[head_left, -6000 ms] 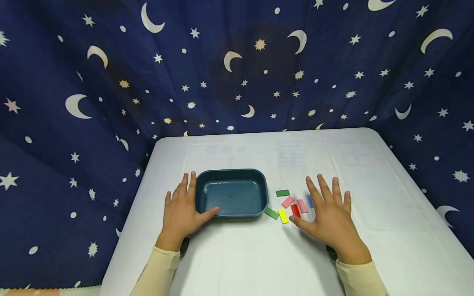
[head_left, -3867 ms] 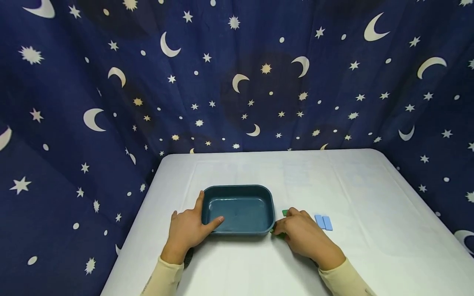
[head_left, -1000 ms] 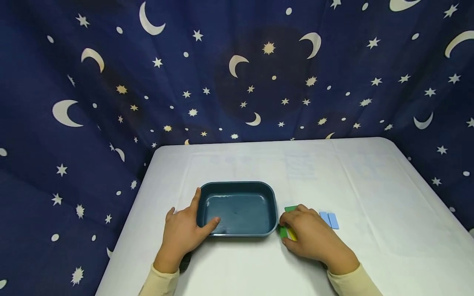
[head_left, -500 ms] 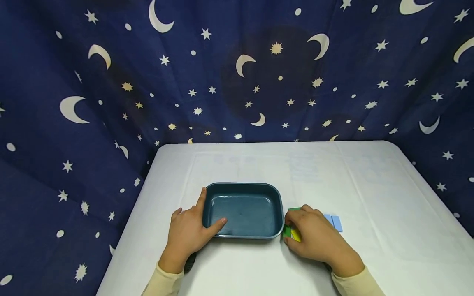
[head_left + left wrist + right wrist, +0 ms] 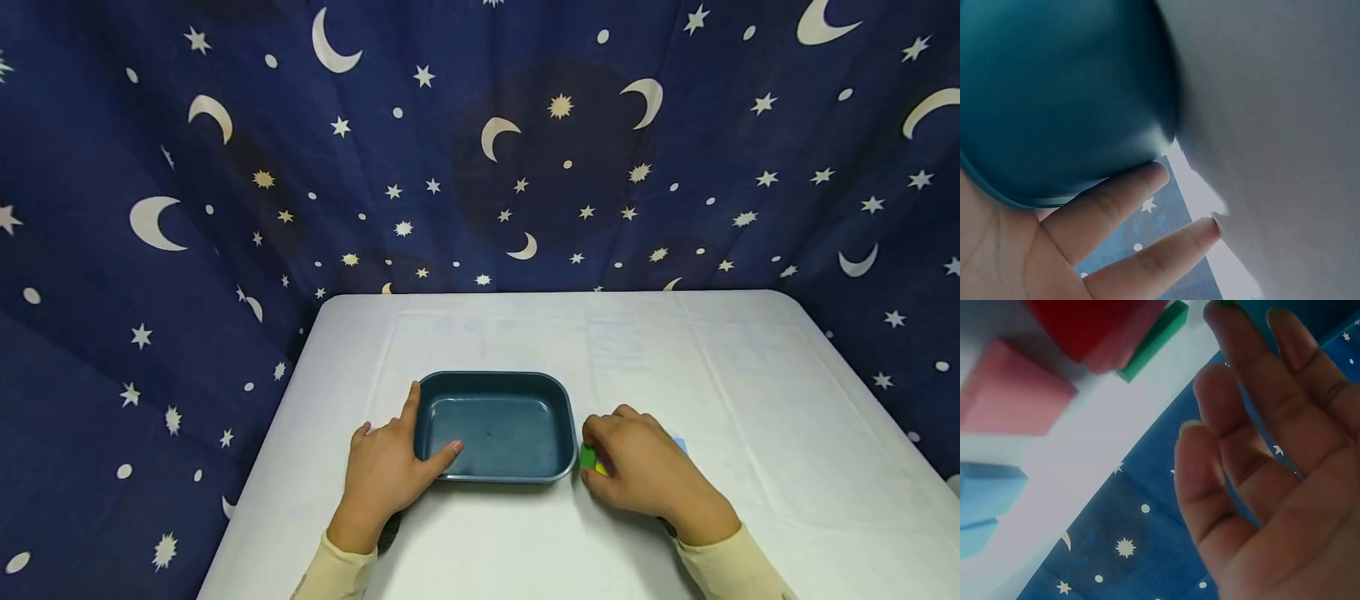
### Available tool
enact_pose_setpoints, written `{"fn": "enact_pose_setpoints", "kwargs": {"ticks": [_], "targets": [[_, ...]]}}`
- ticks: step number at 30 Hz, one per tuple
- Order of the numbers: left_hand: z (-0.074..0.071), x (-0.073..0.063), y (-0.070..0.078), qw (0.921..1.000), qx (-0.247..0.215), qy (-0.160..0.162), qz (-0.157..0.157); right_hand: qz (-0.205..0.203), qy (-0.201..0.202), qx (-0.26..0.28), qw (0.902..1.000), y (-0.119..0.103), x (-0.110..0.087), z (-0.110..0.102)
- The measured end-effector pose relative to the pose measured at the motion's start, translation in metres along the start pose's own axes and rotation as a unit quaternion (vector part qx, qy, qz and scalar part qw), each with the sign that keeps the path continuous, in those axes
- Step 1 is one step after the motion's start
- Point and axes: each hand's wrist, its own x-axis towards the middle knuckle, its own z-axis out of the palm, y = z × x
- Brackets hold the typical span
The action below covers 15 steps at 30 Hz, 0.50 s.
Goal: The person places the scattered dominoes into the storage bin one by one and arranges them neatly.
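A dark teal rectangular box (image 5: 495, 480) sits on the white table. My left hand (image 5: 386, 471) rests at its front left corner, thumb over the rim and straight fingers along the outer wall. Right of the box, my right hand (image 5: 645, 462) pinches a small green block (image 5: 588, 456) between thumb and index finger. Beside that lies a yellow block (image 5: 602, 468), mostly covered by the hand. The right wrist view shows a red block (image 5: 1091, 322), a pink block (image 5: 1016, 394) and another green block (image 5: 1157, 340) near the hand.
Two light blue blocks (image 5: 988, 490) lie side by side beyond the right hand; in the head view only a blue corner (image 5: 681, 444) shows. The white-covered table (image 5: 510, 333) ends at a dark blue curtain (image 5: 450, 150) with moons and stars.
The right hand has come down onto the scattered blocks, and the blue ones now lie paired. Lately it shifted slightly away from me with the green and yellow blocks. My left hand stays on the box.
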Motion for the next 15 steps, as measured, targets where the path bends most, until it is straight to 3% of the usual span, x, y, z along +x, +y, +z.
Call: {"fn": "enact_pose_setpoints", "kwargs": {"ticks": [11,15], "targets": [[-0.001,0.001,-0.003,0.9987,-0.018,0.04,0.026,0.036,-0.039,-0.018,0.9984,0.012,0.024,-0.013],[-0.002,0.002,-0.003,0.999,-0.014,0.036,0.021,0.056,-0.046,-0.028,0.997,0.016,0.036,-0.019]]}}
